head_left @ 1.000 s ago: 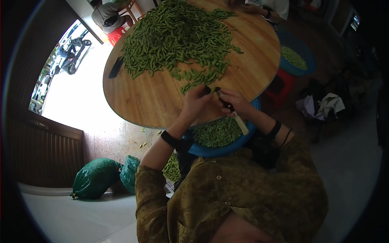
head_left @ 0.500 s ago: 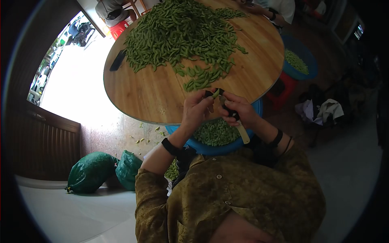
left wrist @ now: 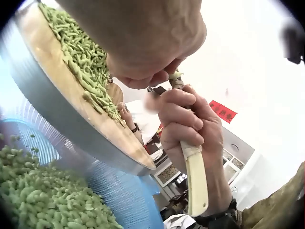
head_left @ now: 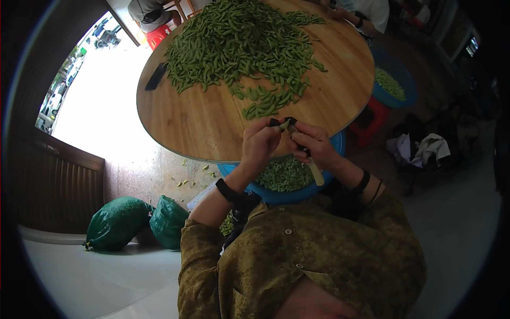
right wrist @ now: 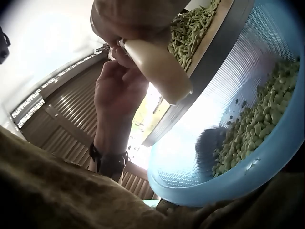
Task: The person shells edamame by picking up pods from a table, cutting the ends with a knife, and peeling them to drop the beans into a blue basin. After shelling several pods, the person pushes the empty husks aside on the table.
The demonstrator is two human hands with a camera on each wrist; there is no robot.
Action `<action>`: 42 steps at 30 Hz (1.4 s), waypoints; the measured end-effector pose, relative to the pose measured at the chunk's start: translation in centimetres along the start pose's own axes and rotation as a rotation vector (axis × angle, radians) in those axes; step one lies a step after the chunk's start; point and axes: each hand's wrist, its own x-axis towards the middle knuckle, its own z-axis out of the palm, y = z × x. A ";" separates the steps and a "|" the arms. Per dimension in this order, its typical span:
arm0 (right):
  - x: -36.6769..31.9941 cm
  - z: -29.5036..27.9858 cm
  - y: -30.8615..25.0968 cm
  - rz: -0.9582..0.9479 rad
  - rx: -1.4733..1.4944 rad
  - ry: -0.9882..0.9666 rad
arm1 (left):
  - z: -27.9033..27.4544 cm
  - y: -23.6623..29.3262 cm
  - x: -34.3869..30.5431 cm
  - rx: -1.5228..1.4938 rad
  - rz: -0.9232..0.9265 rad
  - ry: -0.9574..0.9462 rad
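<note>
Over the near edge of a round wooden table (head_left: 202,125), my left hand (head_left: 259,143) pinches a green bean pod (head_left: 285,126) at its fingertips. My right hand (head_left: 314,142) grips a knife by its cream handle (left wrist: 196,179), with the fingers wrapped round it and the upper end right at the pod. Dark covers show on fingertips of both hands. Below them, a blue basket (head_left: 279,199) holds shelled green beans (head_left: 284,175). Beyond the hands lies a large heap of pods (head_left: 239,50), with several loose pods (head_left: 265,103) at its near side.
A dark flat object (head_left: 156,76) lies on the table's left. Another person's arm (head_left: 348,16) is at the far side. To the right, a blue basin (head_left: 393,87) of beans stands on a red stool (head_left: 369,125). Green sacks (head_left: 119,223) sit on the floor at left.
Both hands have drawn back slightly towards the body and closer together, with the pod now between their fingertips. The head view has shifted a little.
</note>
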 end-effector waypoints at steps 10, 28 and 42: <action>-0.8 -3.6 3.3 -0.754 -1.396 -0.109 | -1.5 -1.2 -1.2 -0.427 -0.592 -0.140; -1.0 -1.5 0.7 0.136 -0.104 0.024 | -1.6 -1.3 -2.1 0.286 0.145 -0.022; -0.7 -0.4 0.2 0.155 -0.126 -0.165 | -1.9 -2.1 -2.7 0.169 -0.024 -0.016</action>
